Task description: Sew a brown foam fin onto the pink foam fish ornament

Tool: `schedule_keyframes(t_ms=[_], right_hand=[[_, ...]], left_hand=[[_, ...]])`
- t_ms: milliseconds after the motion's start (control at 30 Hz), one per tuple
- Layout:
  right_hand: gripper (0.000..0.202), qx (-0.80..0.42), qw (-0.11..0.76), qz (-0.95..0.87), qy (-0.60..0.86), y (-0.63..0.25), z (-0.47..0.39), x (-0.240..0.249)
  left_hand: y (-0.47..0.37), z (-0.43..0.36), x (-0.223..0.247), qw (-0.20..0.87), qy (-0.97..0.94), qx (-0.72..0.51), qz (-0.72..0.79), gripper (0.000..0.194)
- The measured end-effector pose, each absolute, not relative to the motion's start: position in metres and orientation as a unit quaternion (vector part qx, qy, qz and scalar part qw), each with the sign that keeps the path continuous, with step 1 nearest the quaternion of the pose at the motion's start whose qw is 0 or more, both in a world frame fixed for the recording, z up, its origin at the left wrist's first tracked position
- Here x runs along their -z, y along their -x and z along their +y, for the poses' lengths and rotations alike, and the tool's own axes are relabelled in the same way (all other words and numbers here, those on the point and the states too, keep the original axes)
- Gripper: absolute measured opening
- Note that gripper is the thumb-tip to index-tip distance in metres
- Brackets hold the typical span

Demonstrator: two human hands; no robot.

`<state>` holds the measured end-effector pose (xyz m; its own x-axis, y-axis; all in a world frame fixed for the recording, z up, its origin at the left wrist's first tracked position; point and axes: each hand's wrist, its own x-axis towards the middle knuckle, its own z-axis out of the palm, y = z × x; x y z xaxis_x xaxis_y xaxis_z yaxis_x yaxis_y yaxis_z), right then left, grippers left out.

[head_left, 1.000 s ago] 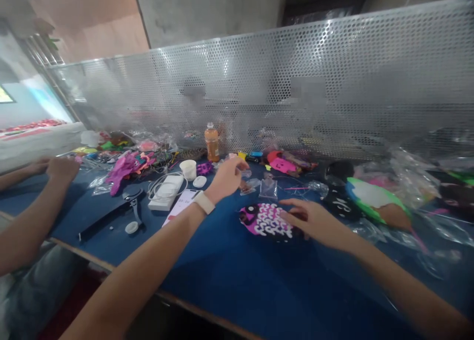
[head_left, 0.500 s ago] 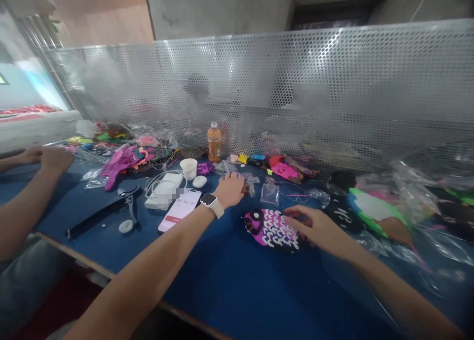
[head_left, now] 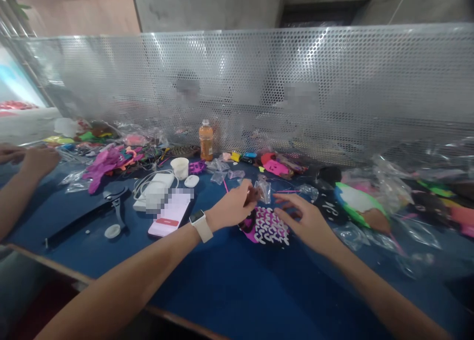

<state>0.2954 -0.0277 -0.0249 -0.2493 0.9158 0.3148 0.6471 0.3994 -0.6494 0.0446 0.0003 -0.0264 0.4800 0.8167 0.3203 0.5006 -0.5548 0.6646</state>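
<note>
With left hand [head_left: 236,205] bunched, cannot tell around what, and right hand [head_left: 307,221] spread beside fish [head_left: 272,226]; facing unreadably labelled bottle [head_left: 206,145] at eleven o'clock.

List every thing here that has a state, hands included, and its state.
Fish-shaped piece: lying flat, patterned side up
Left hand: fingers bent, grip unclear
Right hand: fingers apart
Phone: face up, screen lit
Watch: strapped on
Orange bottle: upright, capped
White cup: upright
White cable: loosely looped
Clear plastic: crumpled
</note>
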Motion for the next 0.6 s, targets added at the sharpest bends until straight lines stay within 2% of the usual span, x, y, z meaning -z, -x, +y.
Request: schedule_keyframes(t_ms=[133,267,333,433,600], right_hand=[[0.04,-0.284,0.367,-0.745,0.479,-0.284,-0.033,0.024],[0.035,-0.169,0.331,-0.747,0.551,-0.286,-0.031,0.025],[0.037,-0.162,0.285,-0.754,0.569,-0.29,-0.029,0.023],[0.04,-0.295,0.245,-0.738,0.556,-0.294,-0.029,0.017],[0.038,-0.475,0.303,-0.626,0.539,-0.286,-0.04,0.008]], left_hand=[[-0.044,-0.001,0.026,0.271,-0.812,-0.336,0.394,0.022],[-0.04,-0.005,0.024,0.315,-0.768,-0.364,0.422,0.022],[-0.04,-0.007,0.024,0.336,-0.753,-0.374,0.425,0.024],[-0.039,-0.009,0.023,0.357,-0.743,-0.374,0.424,0.03],[-0.028,-0.007,0.004,0.383,-0.704,-0.402,0.442,0.034]])
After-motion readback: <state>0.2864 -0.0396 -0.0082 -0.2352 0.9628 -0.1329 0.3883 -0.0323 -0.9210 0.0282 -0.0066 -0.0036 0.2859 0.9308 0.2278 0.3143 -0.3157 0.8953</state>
